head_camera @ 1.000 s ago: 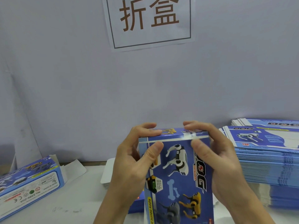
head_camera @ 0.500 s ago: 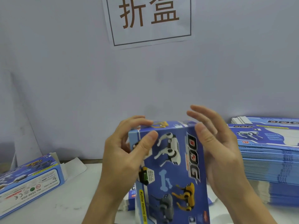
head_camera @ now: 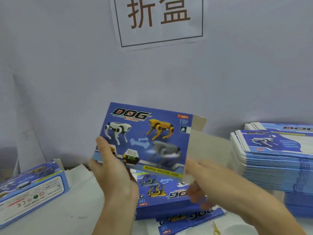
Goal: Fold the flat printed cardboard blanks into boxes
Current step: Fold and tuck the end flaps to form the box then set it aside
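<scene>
A blue printed "DOG" box [head_camera: 145,138] is held in the air above the table, its long side lying across and its front face toward me. My left hand [head_camera: 113,168] grips its lower left corner, thumb on the front. Grey unprinted flaps [head_camera: 206,146] stand open at the right end. My right hand [head_camera: 203,182] is motion-blurred at the box's lower right corner, by the grey flap; its grip is unclear. A tall stack of flat blue blanks [head_camera: 274,160] sits at the right.
A folded box [head_camera: 32,187] with an open end flap lies at the left on the white table [head_camera: 76,216]. More blue boxes [head_camera: 162,194] lie under my hands. A paper sign [head_camera: 159,19] hangs on the grey wall behind.
The box turned from upright to lying across, and its right end flaps now show open. My right hand dropped from the top edge to the lower right corner.
</scene>
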A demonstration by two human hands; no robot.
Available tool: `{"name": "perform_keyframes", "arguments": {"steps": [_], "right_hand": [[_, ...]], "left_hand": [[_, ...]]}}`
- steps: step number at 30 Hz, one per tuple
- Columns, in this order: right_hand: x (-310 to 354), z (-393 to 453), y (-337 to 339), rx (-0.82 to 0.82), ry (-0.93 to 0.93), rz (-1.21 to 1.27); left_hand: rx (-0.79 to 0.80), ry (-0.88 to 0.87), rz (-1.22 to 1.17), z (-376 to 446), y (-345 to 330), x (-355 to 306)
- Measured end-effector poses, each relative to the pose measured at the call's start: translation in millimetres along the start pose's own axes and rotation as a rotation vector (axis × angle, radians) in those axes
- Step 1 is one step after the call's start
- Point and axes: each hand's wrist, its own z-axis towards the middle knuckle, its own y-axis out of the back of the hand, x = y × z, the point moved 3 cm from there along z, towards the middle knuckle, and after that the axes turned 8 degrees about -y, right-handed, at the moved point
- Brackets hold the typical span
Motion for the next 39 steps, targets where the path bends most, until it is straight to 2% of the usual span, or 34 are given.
{"name": "perform_keyframes", "arguments": {"steps": [1, 4, 6, 8, 10, 13, 15, 17, 18, 20, 22, 23, 25, 27, 32, 36, 39], "right_hand": [[2, 2, 3, -0.047, -0.004, 0.074], [4, 14, 16, -0.172, -0.002, 0.598], [3, 17, 17, -0.159, 0.096, 0.835], [6, 18, 14, -0.216, 0.196, 0.999], [5, 20, 10, -0.323, 0.235, 1.088], [-6, 23, 12, -0.471, 0.245, 1.208], [-17, 26, 19, -0.559, 0.241, 1.262], [-23, 26, 26, -0.609, 0.254, 1.242], [-25, 27, 29, -0.633, 0.269, 1.210], [-26, 27, 34, -0.640, 0.319, 1.111], [-24, 27, 36, -0.602, 0.364, 0.900], [-22, 27, 35, -0.548, 0.384, 0.772], [-18, 28, 27, -0.405, 0.422, 0.551], [-14, 30, 15, -0.266, 0.475, 0.456], [-14, 36, 2, -0.156, 0.483, 0.403], [-14, 43, -8, -0.176, 0.557, 0.542], [-9, 52, -7, -0.202, 0.464, 0.666]], "left_hand": [[0.001, 0.014, 0.016, -3, -1, 3], [0.011, 0.070, 0.010, -9, -3, 11], [0.114, 0.169, -0.007, -13, -6, 17], [0.301, 0.320, -0.027, -21, -11, 22], [0.505, 0.453, -0.015, -29, -14, 25], [0.774, 0.555, 0.119, -40, -14, 30], [0.925, 0.560, 0.307, -42, -9, 32], [0.995, 0.526, 0.469, -41, -6, 30], [0.983, 0.483, 0.501, -39, -6, 27], [0.847, 0.318, 0.431, -27, -6, 19], [0.670, 0.124, 0.264, -12, -8, 4], [0.645, 0.045, 0.240, -7, -8, -2], [0.737, -0.029, 0.293, -9, -13, -8], [0.786, -0.026, 0.280, -16, -17, -6], [0.707, -0.157, 0.279, -28, -20, 1], [0.704, -0.315, 0.371, -38, -22, 12], [0.660, -0.317, 0.380, -36, -19, 16]]}}
